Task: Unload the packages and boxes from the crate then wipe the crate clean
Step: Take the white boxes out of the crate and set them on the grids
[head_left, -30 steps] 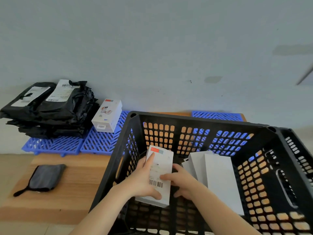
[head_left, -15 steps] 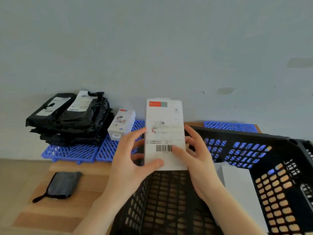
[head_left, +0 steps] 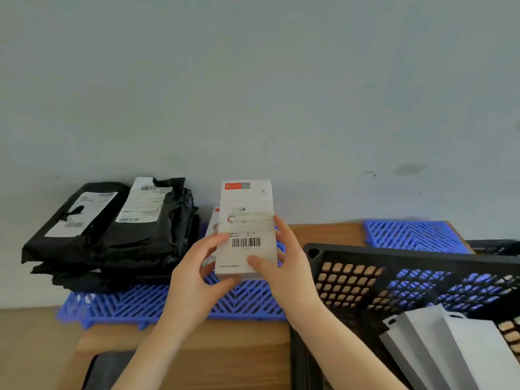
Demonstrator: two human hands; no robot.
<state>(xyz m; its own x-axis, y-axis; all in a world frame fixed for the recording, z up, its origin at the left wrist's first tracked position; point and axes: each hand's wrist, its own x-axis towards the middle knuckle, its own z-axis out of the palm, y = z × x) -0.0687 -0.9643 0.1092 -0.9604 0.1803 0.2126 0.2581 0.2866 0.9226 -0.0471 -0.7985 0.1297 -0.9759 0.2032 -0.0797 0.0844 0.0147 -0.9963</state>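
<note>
Near left edge: a dark grey pouch (head_left: pixel 109 370) lies on the wooden bench (head_left: pixel 239 361), partly cut off by the frame.
Near right: several flat white boxes (head_left: pixel 464 353) lean together inside the black crate (head_left: pixel 394 256), which stands on the right part of the bench.
Left grip: the left grip (head_left: pixel 194 288) holds the held box (head_left: pixel 247 229) at its left edge and lower corner, with fingers curled against the side and the thumb under the bottom edge.
Right grip: the right grip (head_left: pixel 292 277) pinches the same box, with the thumb pressed on the front below the barcode and the fingers behind the right edge.
Held box: it is white and upright, with its label and barcode facing the camera. It is outside the crate, left of the crate's far left corner, above the blue mat (head_left: pixel 168 305).
Blue mat: it lies on the left part of the bench.
Second box (head_left: pixel 212 229): it is white and mostly hidden behind the held box.
Far left: a stack of black packages (head_left: pixel 112 235) with white shipping labels sits on the blue mat.
Far right: another blue grid panel (head_left: pixel 413 235) lies beyond the crate.
Far: a pale grey wall (head_left: pixel 253 80).
</note>
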